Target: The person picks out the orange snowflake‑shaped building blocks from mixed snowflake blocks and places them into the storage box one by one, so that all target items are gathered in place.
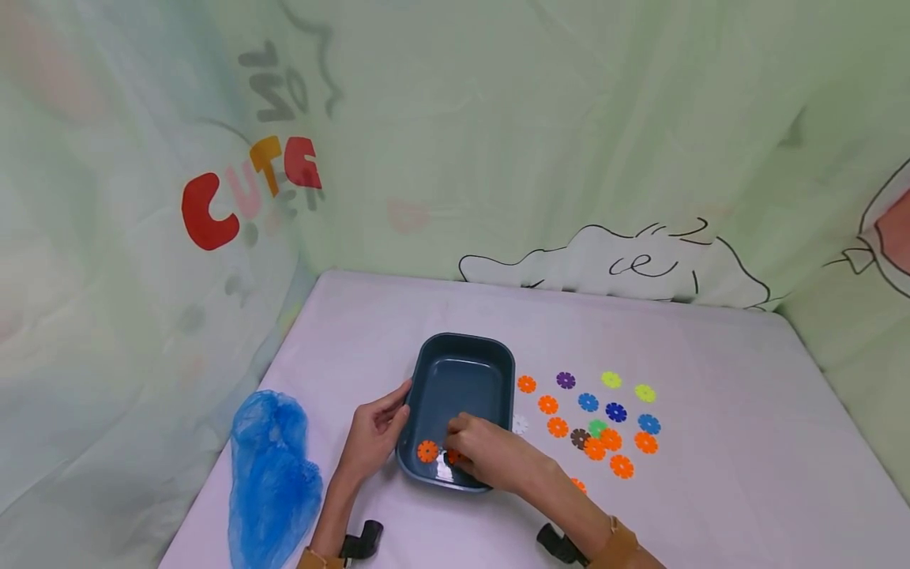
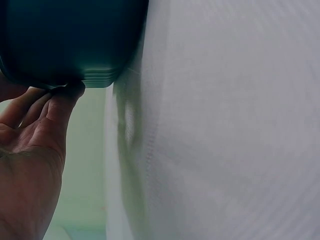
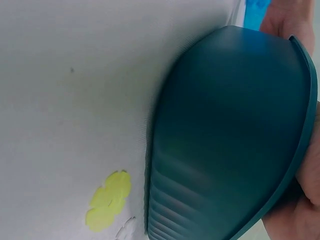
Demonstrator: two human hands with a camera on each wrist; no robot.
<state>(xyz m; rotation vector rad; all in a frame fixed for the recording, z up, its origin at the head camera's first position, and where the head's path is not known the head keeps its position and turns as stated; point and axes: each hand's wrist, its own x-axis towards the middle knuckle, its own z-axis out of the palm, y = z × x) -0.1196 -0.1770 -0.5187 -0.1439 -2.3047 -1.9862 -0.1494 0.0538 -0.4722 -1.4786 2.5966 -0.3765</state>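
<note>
A dark blue-grey rectangular tray lies on the table. My left hand grips its left side, thumb and fingers at the rim; in the left wrist view the left hand meets the tray's wall. My right hand reaches over the near right rim into the tray, with bent fingers on an orange snowflake disc, which they partly cover. Another orange disc lies flat to the left of it in the tray. In the right wrist view, the tray's outer wall hides the right fingertips.
Several loose snowflake discs lie right of the tray, including a purple disc, a yellow disc, a brown disc and a white disc beside the tray. A crumpled blue plastic bag rests at the table's left edge.
</note>
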